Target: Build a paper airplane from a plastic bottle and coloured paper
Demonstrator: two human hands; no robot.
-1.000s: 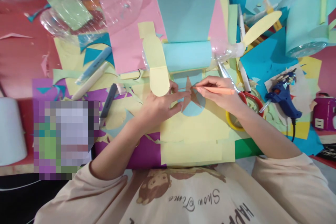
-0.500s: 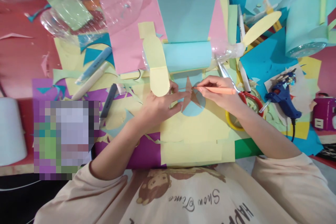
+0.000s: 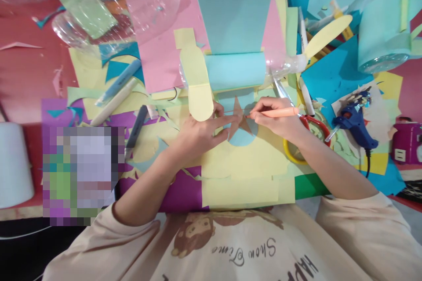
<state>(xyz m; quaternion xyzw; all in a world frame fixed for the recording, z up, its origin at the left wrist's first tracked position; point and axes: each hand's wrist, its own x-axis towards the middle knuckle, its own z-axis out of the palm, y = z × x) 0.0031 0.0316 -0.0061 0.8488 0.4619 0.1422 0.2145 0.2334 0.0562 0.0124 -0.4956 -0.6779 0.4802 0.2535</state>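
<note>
My right hand grips an orange marker, its tip at the right side of a brownish-orange star. The star lies on a light blue paper piece with a rounded lower edge. My left hand lies from the left with index finger and thumb stretched out, the fingertip pressing on the star. Its other fingers are partly hidden by a yellow paper strip with a rounded end. That strip is joined to a plastic bottle wrapped in light blue paper, lying just beyond my hands.
Red-and-yellow-handled scissors lie beside my right forearm. Farther right is a blue glue gun. Several markers, including a dark one, and paper scraps lie at left. A wrapped clear bottle stands at the far right.
The orange marker's tip has shifted slightly right and down along the star, and its back end has tilted up. My left hand stays put.
</note>
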